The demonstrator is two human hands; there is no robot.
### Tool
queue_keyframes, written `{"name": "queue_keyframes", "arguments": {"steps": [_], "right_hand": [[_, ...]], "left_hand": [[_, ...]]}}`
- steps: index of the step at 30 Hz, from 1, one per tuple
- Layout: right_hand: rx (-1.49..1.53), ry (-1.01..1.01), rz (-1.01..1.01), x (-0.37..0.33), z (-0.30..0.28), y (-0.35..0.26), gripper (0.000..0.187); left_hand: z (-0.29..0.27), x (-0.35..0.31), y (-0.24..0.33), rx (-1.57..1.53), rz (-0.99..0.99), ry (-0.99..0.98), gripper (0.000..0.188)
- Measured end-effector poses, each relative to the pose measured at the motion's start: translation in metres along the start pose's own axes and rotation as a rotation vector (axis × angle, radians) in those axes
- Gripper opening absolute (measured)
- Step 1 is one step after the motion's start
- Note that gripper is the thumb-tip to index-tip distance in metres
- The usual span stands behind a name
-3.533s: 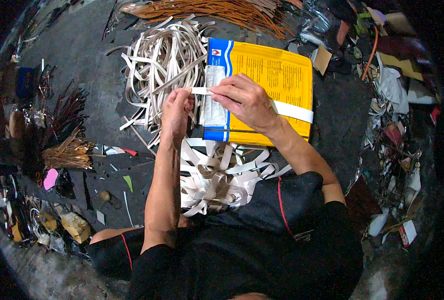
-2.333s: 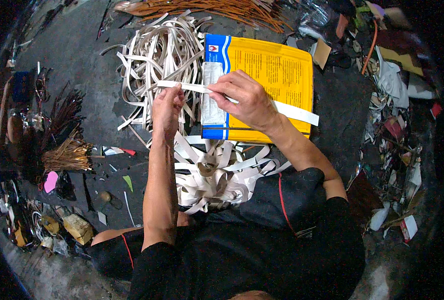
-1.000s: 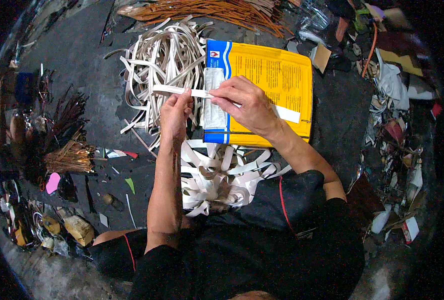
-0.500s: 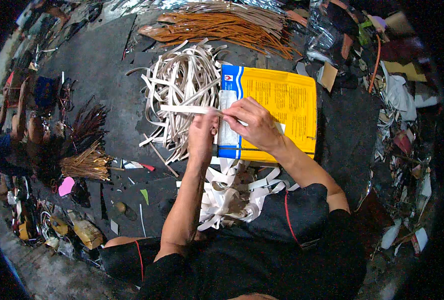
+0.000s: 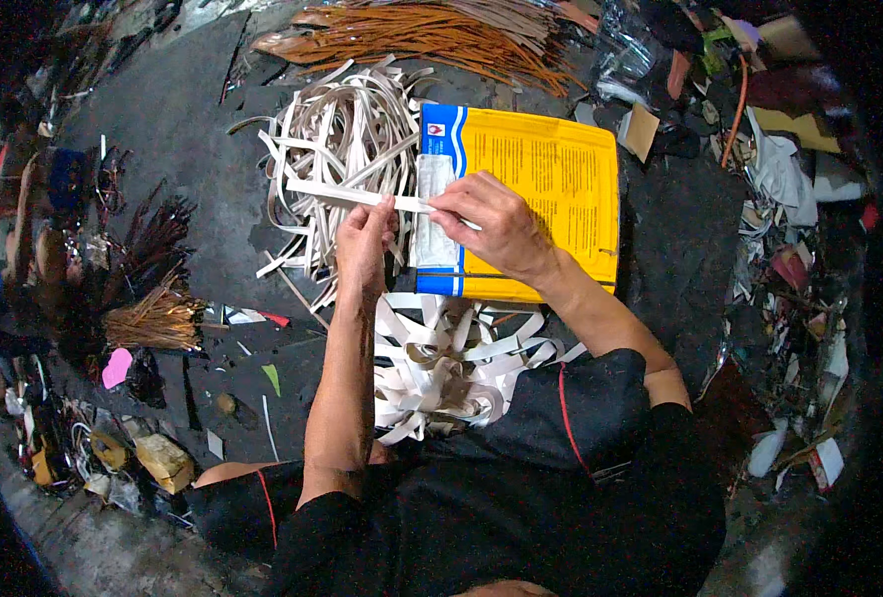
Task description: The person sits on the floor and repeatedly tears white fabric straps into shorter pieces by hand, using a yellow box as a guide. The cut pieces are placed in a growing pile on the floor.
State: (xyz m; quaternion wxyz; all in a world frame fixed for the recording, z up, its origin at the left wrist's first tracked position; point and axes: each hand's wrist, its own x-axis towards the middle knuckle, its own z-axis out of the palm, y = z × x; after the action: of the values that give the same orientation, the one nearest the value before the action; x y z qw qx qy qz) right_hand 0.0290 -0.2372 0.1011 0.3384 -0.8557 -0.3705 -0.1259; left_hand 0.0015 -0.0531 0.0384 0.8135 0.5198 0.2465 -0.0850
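A flat white strip (image 5: 337, 193) is stretched sideways between my hands, its free end reaching left over a heap of strips. My left hand (image 5: 364, 244) pinches it near the middle, fingers curled. At its right end, the fingertips of my right hand (image 5: 491, 224) are closed on the strip, above a yellow and blue tin (image 5: 551, 159). A pale whitish patch (image 5: 435, 214) covers part of the tin's blue side. Left of the tin lies the tangled heap of narrow white strips (image 5: 347, 124). Wider white strips (image 5: 451, 368) are piled in loose loops in front of me.
Orange-brown strips (image 5: 422, 50) lie bundled at the far side. Scraps and plastic (image 5: 780, 189) litter the right. To the left are brown bristly bundles (image 5: 153, 313) and a pink piece (image 5: 117, 368). Small offcuts, one a green scrap (image 5: 272, 378), dot the dark floor.
The whole view has shifted slightly, so things sit a little further left and higher. My left hand, blurred before, is now sharp and slightly further from my right hand along the strip.
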Motion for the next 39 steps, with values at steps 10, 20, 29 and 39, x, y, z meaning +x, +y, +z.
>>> {"name": "queue_keyframes", "arguments": {"steps": [10, 20, 29, 39], "right_hand": [[-0.017, -0.017, -0.055, 0.002, -0.002, 0.003, 0.011], [-0.097, -0.018, -0.097, 0.006, 0.002, 0.004, 0.012], [-0.079, -0.037, -0.147, 0.01, 0.001, 0.004, 0.016], [-0.068, -0.052, -0.123, 0.001, 0.003, 0.009, 0.016]], "left_hand": [[-0.029, 0.027, -0.014, 0.09, 0.047, 0.001, 0.021], [-0.038, 0.032, -0.009, 0.135, 0.02, 0.062, 0.021], [-0.055, 0.039, -0.006, 0.147, 0.09, 0.08, 0.023], [-0.062, 0.036, 0.01, 0.245, 0.07, 0.146, 0.022]]}}
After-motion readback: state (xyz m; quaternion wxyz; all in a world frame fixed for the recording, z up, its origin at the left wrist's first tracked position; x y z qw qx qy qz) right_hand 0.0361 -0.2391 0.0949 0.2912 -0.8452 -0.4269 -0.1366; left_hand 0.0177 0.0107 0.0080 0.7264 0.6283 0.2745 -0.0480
